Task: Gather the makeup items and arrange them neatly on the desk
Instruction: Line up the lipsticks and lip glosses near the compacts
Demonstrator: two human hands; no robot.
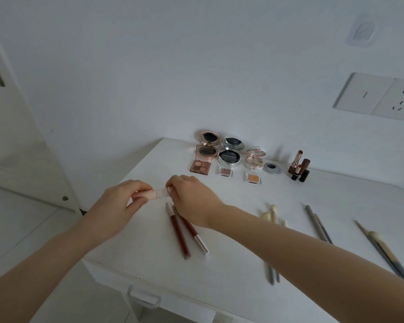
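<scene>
Fingers [140, 184] of your left hand [123, 201] and right hand [193, 199] pinch the pale tube [158, 193] at its ends; keep it level, lay it parallel beside the brown pencils [177, 230].

pale tube [160, 193] ends hidden, wall socket [397, 101] cropped right

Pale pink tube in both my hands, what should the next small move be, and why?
Probably lay the pale pink tube down beside the two dark red lip pens, parallel to them. The left hand and right hand pinch its ends right by those pens, and similar items on the desk already lie in groups.
</scene>
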